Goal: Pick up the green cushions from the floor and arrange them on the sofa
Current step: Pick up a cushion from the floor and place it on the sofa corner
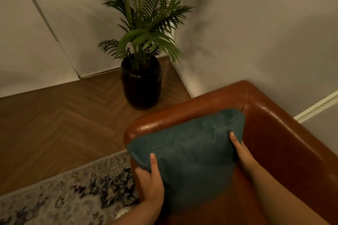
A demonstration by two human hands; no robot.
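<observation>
Head view: brown leather sofa in a corner, potted palm and patterned rug beside it on herringbone floor. Green cushion leans against sofa's armrest; left hand and right hand grip its sides.

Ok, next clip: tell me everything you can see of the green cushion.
The green cushion is a dull teal-green, squarish, plump pillow in smooth, slightly creased fabric, with a seam running across near its upper edge. It stands tilted in the sofa corner, its top edge against the brown leather armrest. The left hand grips its left edge, thumb on the front; the right hand holds its right side.
</observation>
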